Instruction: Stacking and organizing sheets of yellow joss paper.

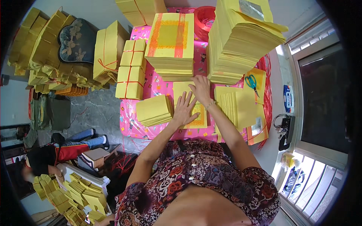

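My left hand (184, 110) lies flat, fingers spread, on a yellow paper sheet (203, 121) with a printed golden square. Just beyond it, my right hand (201, 90) rests on the upper part of the yellow paper, its fingers pointing to the far left and partly bent. Neither hand shows anything held. To the left of my hands is a fanned pile of folded yellow papers (154, 110). Another row of folded yellow papers (228, 107) lies beside my right forearm. Behind my hands stands a tall stack of yellow paper (170, 56) with an orange-red printed top.
On the pink patterned table cover (130, 128) stand red-tied yellow bundles (130, 83), a taller paper stack (241, 49) and a red basket (204, 22). Teal scissors (252, 83) lie at the right near red string (268, 86). A person (49, 160) works at lower left among yellow papers.
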Motion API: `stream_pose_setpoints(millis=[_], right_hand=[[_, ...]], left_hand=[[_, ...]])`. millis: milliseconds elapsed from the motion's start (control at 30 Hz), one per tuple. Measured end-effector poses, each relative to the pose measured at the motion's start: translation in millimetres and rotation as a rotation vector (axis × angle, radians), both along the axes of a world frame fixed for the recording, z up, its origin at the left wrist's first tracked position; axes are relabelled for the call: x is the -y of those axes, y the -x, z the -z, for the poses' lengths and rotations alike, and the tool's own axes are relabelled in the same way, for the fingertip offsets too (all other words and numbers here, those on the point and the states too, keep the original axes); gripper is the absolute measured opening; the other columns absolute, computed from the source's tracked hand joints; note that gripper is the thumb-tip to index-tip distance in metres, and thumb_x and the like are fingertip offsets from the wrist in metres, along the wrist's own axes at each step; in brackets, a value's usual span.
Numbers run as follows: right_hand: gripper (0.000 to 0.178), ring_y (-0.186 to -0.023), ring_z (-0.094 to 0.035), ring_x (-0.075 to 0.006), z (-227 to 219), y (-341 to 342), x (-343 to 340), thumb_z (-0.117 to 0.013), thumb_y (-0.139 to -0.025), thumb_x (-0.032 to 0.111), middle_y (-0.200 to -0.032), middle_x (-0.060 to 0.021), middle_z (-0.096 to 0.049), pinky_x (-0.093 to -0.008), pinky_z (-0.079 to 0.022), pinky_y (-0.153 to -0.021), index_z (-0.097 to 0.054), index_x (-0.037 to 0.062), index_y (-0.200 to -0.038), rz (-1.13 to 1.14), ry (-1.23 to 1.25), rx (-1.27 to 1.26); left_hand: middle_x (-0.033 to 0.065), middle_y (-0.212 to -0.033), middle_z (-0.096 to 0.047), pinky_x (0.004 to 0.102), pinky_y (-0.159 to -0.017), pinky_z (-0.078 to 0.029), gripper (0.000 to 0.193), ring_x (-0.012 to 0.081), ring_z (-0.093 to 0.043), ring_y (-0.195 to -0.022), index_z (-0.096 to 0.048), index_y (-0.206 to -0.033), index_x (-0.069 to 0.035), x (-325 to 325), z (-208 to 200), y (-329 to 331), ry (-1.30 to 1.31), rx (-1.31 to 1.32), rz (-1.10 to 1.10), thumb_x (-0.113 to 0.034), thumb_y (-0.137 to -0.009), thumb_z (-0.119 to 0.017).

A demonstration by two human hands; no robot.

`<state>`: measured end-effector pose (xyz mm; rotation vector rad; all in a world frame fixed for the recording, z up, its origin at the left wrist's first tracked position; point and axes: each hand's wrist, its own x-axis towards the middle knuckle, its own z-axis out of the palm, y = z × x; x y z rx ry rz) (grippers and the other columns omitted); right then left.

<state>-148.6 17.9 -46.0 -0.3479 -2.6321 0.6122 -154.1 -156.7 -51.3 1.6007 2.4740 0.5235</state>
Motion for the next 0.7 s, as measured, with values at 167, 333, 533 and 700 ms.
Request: stream_pose_setpoints(millis=[167,333,533,700], right_hand=[[0.017,-0.093,-0.055,-0.0333,-10.8,-52.1,29.0,-0.066,-0.089,0.019,-0.096,-0.0126,-0.056,-0.0449,-0.045,-0.080,-0.061,0.0070,-0.101,0.154,0.122,-0.137],[0.012,-0.088,-0.055,-0.0340,-6.8,-85.1,32.2,-0.064,-0.090,0.016,-0.091,-0.0129,-0.055,-0.0452,-0.046,-0.077,-0.059,0.0064,-0.095,0.128,0.173,-0.019],[0.010,-0.088,-0.056,-0.0349,2.7,-88.5,32.6,-0.064,-0.089,0.011,-0.091,-0.0132,-0.058,-0.0449,-0.047,-0.077,-0.059,0.0045,-0.095,0.132,0.197,0.042],[0.011,-0.086,-0.054,-0.0350,14.2,-85.4,29.7,-0.066,-0.088,0.010,-0.087,-0.0132,-0.055,-0.0458,-0.046,-0.077,-0.057,0.0052,-0.092,0.128,0.281,0.021]], left_hand=[[0.0256,-0.159,-0.021,0.0605,-0.117,-0.018,0.085,0.0502,-0.015,-0.147,-0.032,-0.154,-0.011,3.7,0.8,0.1,-0.011,0.012,-0.012,-0.057,-0.088,-0.057],[0.0239,-0.160,-0.021,0.0580,-0.119,-0.017,0.089,0.0478,-0.015,-0.147,-0.028,-0.156,-0.014,1.7,-1.4,-0.5,0.020,-0.007,-0.024,-0.056,-0.085,-0.061],[0.0234,-0.160,-0.021,0.0579,-0.119,-0.017,0.090,0.0474,-0.015,-0.148,-0.029,-0.156,-0.014,2.2,-0.1,-1.7,-0.003,-0.003,-0.023,-0.056,-0.084,-0.062],[0.0236,-0.160,-0.021,0.0572,-0.119,-0.017,0.090,0.0467,-0.015,-0.148,-0.029,-0.156,-0.013,0.5,-1.4,1.0,0.025,0.007,-0.012,-0.059,-0.085,-0.060]])
